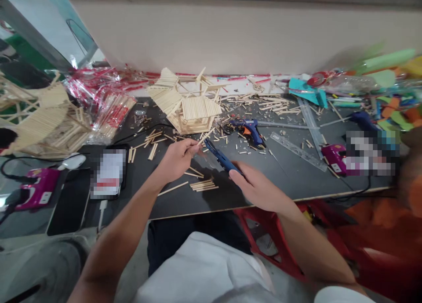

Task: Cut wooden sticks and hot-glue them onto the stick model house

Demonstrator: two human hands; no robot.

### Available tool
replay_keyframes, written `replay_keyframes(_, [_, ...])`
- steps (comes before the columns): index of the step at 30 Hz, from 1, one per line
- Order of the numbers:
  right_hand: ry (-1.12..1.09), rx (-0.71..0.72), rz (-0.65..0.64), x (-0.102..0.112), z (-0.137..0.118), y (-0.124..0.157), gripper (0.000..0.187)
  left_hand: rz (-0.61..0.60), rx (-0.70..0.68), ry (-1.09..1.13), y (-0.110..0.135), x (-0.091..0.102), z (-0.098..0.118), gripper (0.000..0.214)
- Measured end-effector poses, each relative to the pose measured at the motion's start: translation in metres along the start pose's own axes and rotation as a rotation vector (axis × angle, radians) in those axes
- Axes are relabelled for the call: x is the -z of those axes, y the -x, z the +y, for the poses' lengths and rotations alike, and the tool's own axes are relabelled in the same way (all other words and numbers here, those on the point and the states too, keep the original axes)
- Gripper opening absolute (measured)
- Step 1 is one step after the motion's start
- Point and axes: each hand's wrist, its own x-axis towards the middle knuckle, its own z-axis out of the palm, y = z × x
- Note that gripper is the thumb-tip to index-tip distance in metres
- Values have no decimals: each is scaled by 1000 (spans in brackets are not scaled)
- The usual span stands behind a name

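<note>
My left hand (pixel 178 159) is closed in a pinch on a thin wooden stick (pixel 201 139) held above the dark tabletop (pixel 290 171). My right hand (pixel 255 186) grips a blue-handled cutter (pixel 220 158) whose jaws meet the stick near my left fingertips. Below the hands lies a small bundle of cut sticks (pixel 203 185). A stick-built model house (pixel 187 103) stands just behind, with loose stick pieces scattered around it.
A blue and orange glue gun (pixel 250 129) and a clear ruler (pixel 298 151) lie right of the house. Purple glue guns (pixel 332 156) (pixel 38 189) sit at both sides. A phone (pixel 108 173), a second stick model (pixel 42 123), red stick packets (pixel 105 103) and coloured paper (pixel 389 101) crowd the edges.
</note>
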Motion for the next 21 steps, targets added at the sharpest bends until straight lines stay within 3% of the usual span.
replay_keyframes(6, [-31,-42,-18,-4,-5,0,39,54,86,70,6,0,-7,36])
replay_keyframes(13, [-32,-68,-30,-8,-10,-2,36,146,123,153,10,-10,0,14])
replay_keyframes(21, [-69,-29,6,-11,-9,-5,36,156,84,128,11,-22,-8,12])
